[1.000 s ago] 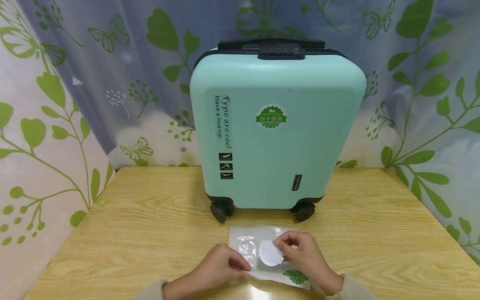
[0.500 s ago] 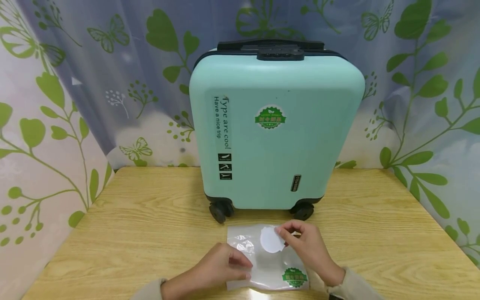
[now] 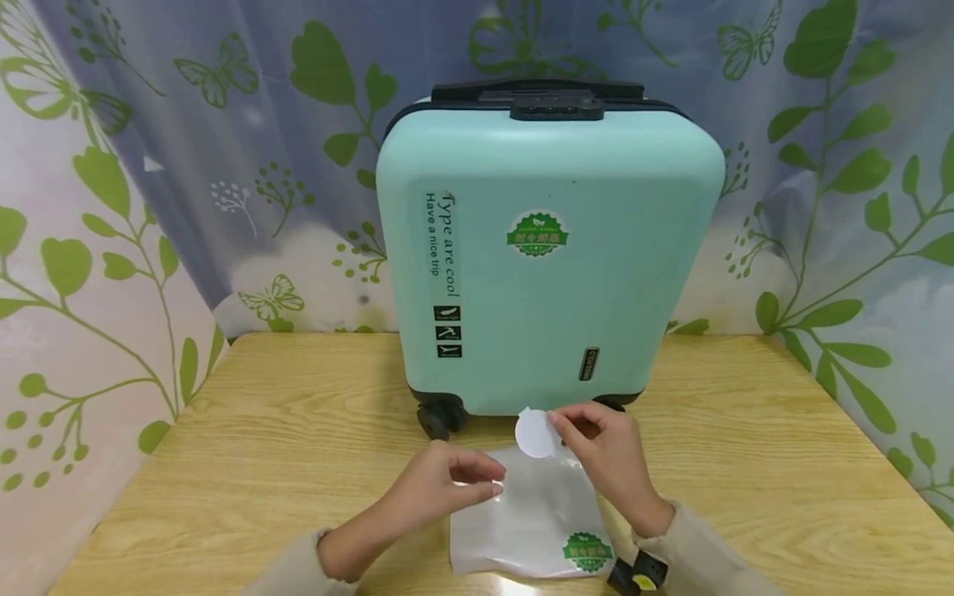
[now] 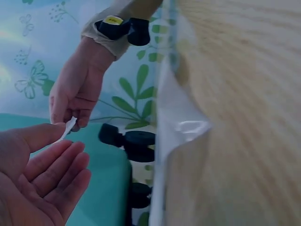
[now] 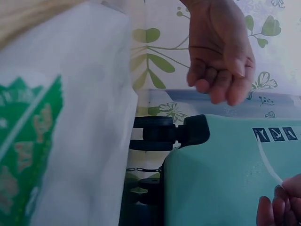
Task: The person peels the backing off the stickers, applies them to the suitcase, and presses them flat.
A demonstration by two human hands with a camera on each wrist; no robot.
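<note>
My right hand (image 3: 607, 451) pinches the right edge of a round white sticker (image 3: 535, 434), blank side facing me, before the foot of a mint-green suitcase (image 3: 551, 323). Seen edge-on in the right wrist view, the sticker (image 5: 269, 165) looks thin and slightly bent. My left hand (image 3: 456, 482) hovers left of it, holding nothing; thumb and fingers stand apart, and the left wrist view shows those fingers (image 4: 56, 174) extended. Under the hands lies a glossy sticker sheet (image 3: 522, 530) with one green badge sticker (image 3: 587, 552). A similar green badge (image 3: 537, 234) is on the suitcase front.
The suitcase stands upright on black wheels (image 3: 441, 418) on a wood-grain table (image 3: 298, 414). A leaf-patterned curtain (image 3: 298, 165) hangs behind and along both sides. A small black device (image 3: 639, 573) is at my right wrist.
My right hand has lifted the white sticker up and away from the sheet toward the suitcase. My left hand has let go of the sheet's edge and risen with it.
</note>
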